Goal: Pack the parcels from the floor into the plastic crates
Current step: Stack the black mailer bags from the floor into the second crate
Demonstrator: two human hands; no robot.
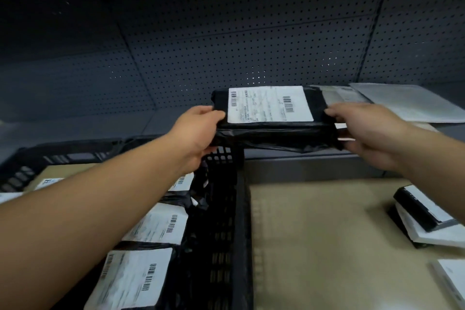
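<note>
Left arm: bare forearm runs from the lower left up toward centre, passing over the black crate.
Left hand: fingers curled round the left end of the held parcel, thumb on top beside the label, the other fingers tucked beneath.
Right arm: enters from the right edge, reaching up and left, above the cardboard sheet that lies right of the crate.
Right hand: gripping the parcel's right end, thumb over the top edge, fingers wrapped underneath.
Held parcel: black plastic wrap, white label with barcodes facing up; held level, above the crate's far right corner, clear of its rim.
Crate contents: several black-wrapped parcels with white labels lie inside, partly under the left forearm.
Right of crate: a dark labelled parcel stacked on white ones on the cardboard.
Behind crate: grey perforated panel; grey flat mailers on a shelf to the far right.
</note>
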